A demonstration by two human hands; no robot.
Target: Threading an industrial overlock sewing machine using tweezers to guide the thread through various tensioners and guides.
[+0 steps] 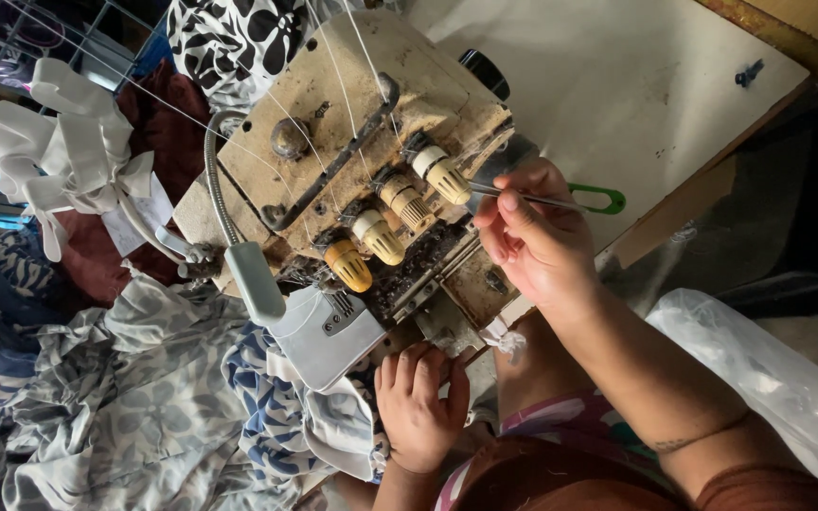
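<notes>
Your right hand (534, 241), right of centre in the frame, pinches a pair of thin metal tweezers (537, 199) between thumb and fingers, their tips pointing left toward the cream tension knobs (407, 202) on the front of the worn overlock sewing machine (362, 123) that fills the middle. Just beyond the hand, a green-handled tool (600, 198) lies on the white bench (636, 76). Your left hand (418, 407), at lower centre, grips nothing; its fingers curl loosely against the machine's lower front edge, beside the grey presser-foot cover (324, 336). A gooseneck lamp (250, 279) bends down on the machine's left. Leaf-printed grey and blue fabric (144, 407) is heaped at lower left, and a clear plastic bag (769, 378) sits at lower right.
</notes>
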